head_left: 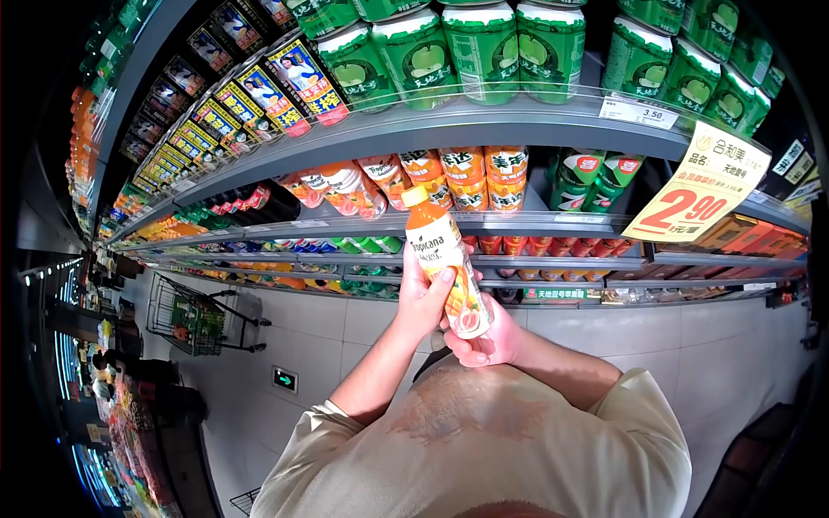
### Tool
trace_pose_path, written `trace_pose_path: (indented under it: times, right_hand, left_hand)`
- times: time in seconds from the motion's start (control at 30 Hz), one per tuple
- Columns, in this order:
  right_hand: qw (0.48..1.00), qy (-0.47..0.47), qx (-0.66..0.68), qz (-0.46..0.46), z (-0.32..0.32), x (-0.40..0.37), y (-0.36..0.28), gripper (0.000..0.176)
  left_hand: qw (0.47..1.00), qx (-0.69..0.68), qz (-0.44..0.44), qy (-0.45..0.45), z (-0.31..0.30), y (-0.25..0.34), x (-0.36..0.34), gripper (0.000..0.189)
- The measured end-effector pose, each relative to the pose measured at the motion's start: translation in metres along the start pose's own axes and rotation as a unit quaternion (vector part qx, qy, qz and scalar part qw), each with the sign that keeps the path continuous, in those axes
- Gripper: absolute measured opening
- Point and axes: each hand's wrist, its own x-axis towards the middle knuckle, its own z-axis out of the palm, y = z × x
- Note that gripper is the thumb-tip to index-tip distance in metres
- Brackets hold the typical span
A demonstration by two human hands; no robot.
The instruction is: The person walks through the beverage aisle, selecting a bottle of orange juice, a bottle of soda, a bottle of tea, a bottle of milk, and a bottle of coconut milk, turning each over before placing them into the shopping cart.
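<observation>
Orange juice btl [438, 246], left hand [420, 302] & right hand [492, 345] both clamped on it, shelf [449, 121] behind

One juice bottle [440, 259], two hands on it: left hand [421, 302], right hand [488, 344]. Just behind the bottle, two orange-labelled bottles [471, 177] and, right of those, two green cans [570, 186]. Above it, green apple cartons [484, 43], nine or so, the edges blur. One yellow price sign [699, 186] right of it, one shopping cart [186, 315] far left.

label on orange bottle [440, 259]: tropicana | shelf-edge price tag [639, 113]: 3.50 | yellow hanging sign [699, 186]: 2.90
</observation>
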Motion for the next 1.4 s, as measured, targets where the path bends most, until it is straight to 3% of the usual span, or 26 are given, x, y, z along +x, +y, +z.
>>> trace_pose_path:
  times: [0.03, 0.07, 0.3, 0.37, 0.63, 0.77, 0.8, 0.9, 1.17, 1.23, 1.3, 1.33, 1.4]
  right_hand:
    - [0.999, 0.006, -0.03, 0.012, -0.004, 0.0, 0.0, 0.067]
    - [1.0, -0.014, -0.021, 0.009, -0.007, 0.0, 0.001, 0.068]
    - [0.998, 0.002, -0.067, 0.015, -0.004, 0.0, 0.002, 0.067]
    - [0.998, 0.039, -0.026, -0.046, -0.007, 0.002, 0.007, 0.062]
    - [0.989, 0.103, -0.041, -0.093, 0.002, 0.016, 0.004, 0.055]
    - [0.987, 0.12, -0.061, -0.094, 0.003, 0.031, 0.012, 0.072]
    - [0.996, 0.019, -0.051, -0.069, -0.014, 0.033, 0.012, 0.072]
    - [0.993, -0.013, -0.099, -0.067, -0.025, 0.057, 0.019, 0.069]
    - [0.989, 0.02, -0.145, 0.031, -0.04, 0.144, 0.036, 0.072]
    - [0.989, 0.03, -0.124, 0.072, -0.038, 0.171, 0.045, 0.073]
    - [0.986, 0.069, -0.108, 0.106, -0.038, 0.2, 0.055, 0.074]
    - [0.976, 0.15, -0.112, 0.111, -0.027, 0.214, 0.064, 0.075]
    - [0.968, 0.149, -0.162, 0.117, -0.019, 0.245, 0.078, 0.075]
  left_hand:
    - [0.998, -0.04, -0.041, 0.023, -0.002, -0.003, -0.001, 0.05]
    - [0.999, -0.026, -0.017, 0.036, -0.002, -0.008, 0.0, 0.042]
    - [0.996, -0.041, -0.056, 0.057, -0.002, -0.004, -0.005, 0.042]
    - [0.996, -0.041, -0.057, 0.055, -0.003, -0.007, -0.005, 0.043]
    - [0.999, 0.033, -0.02, 0.019, -0.012, -0.009, -0.008, 0.053]
    - [0.999, 0.021, -0.013, 0.034, -0.029, -0.006, -0.018, 0.053]
    - [0.999, 0.004, -0.016, 0.038, -0.036, -0.004, -0.021, 0.053]
    - [0.998, 0.003, -0.002, 0.059, -0.061, 0.001, -0.031, 0.052]
    - [0.989, -0.027, 0.04, 0.142, -0.143, 0.032, -0.065, 0.05]
    - [0.983, -0.062, 0.015, 0.172, -0.165, 0.048, -0.079, 0.057]
    - [0.978, -0.068, 0.038, 0.194, -0.191, 0.055, -0.095, 0.057]
    - [0.979, -0.061, 0.041, 0.193, -0.204, 0.064, -0.104, 0.058]
    - [0.977, -0.049, 0.051, 0.2, -0.228, 0.078, -0.124, 0.06]
